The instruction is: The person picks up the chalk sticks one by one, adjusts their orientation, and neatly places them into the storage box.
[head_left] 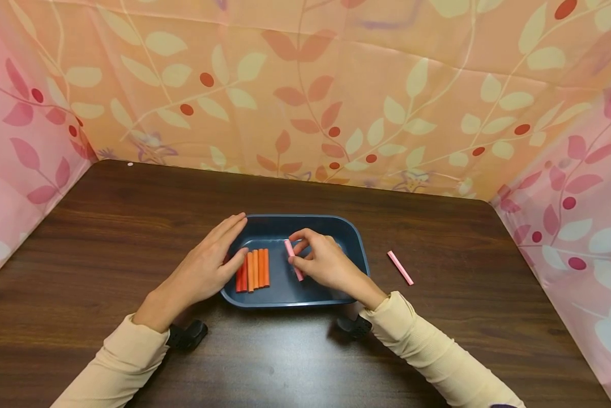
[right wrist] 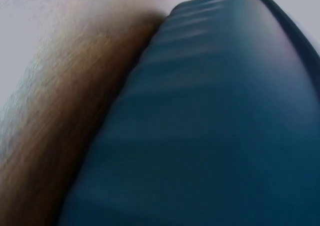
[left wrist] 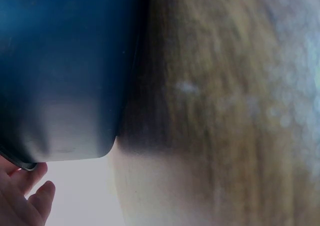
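Between thumb and fingertips, my right hand (head_left: 325, 263) pinches a slim pink stick (head_left: 294, 262), chalk-like in shape, over the inside of a dark blue tray (head_left: 295, 305). My left hand (head_left: 203, 266) lies across the tray's left side, fingers straight, the thumb over the row of sticks. That row holds red sticks (head_left: 241, 277) at the left and orange sticks (head_left: 259, 269) beside them, lined up side by side. In the left wrist view, fingers (left wrist: 42, 198) show at the rim below the tray's outer wall (left wrist: 65, 85). The right wrist view mostly shows the tray wall (right wrist: 200, 110).
Another pink stick (head_left: 400, 268) lies on the dark wooden table (head_left: 132, 226), to the right of the tray. A patterned curtain (head_left: 305, 96) stands around the table's back and sides. A small white spot (head_left: 130, 164) is near the back left edge.
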### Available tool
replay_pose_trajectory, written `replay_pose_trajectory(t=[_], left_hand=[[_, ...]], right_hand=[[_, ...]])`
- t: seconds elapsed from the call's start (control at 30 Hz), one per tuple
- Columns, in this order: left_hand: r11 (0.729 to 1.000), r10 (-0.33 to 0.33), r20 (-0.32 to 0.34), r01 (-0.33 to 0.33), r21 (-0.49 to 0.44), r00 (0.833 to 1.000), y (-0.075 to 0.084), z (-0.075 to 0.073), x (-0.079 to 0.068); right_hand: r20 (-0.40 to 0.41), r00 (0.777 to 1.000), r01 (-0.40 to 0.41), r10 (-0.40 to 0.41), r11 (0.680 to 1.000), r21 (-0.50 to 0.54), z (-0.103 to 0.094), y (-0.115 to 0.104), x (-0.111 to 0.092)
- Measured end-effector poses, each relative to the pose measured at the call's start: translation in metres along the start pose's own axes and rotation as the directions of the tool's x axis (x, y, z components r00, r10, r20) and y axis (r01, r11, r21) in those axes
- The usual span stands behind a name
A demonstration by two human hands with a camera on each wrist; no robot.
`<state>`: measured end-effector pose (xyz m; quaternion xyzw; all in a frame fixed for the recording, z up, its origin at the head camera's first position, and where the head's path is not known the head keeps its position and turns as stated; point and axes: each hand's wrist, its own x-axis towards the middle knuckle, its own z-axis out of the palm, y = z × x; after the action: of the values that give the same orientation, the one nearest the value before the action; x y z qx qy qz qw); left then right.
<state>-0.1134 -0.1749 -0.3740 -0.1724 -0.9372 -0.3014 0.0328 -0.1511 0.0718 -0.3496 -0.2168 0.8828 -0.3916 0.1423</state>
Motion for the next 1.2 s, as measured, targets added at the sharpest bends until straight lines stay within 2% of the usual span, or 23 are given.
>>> replay_pose_trajectory(t=[0.47, 0.77, 0.93, 1.2], left_hand=[[1.000, 0.011, -0.008, -0.011, 0.003, 1.000, 0.003, 0.001, 0.004], [1.000, 0.009, -0.003, -0.009, -0.006, 1.000, 0.001, 0.000, 0.004], [1.000, -0.003, 0.009, 0.003, -0.012, 1.000, 0.001, 0.000, 0.003], [1.000, 0.002, -0.002, -0.002, -0.002, 1.000, 0.000, 0.000, 0.001]], right_hand=[[0.034, 0.999, -0.036, 0.037, 0.999, -0.021, 0.009, -0.005, 0.005], [0.077, 0.996, -0.051, 0.045, 0.996, 0.075, 0.009, -0.004, 0.004], [0.059, 0.998, -0.029, 0.025, 0.997, 0.073, 0.006, -0.002, 0.001], [0.025, 0.999, 0.041, -0.041, 0.999, 0.003, -0.006, 0.003, -0.008]])
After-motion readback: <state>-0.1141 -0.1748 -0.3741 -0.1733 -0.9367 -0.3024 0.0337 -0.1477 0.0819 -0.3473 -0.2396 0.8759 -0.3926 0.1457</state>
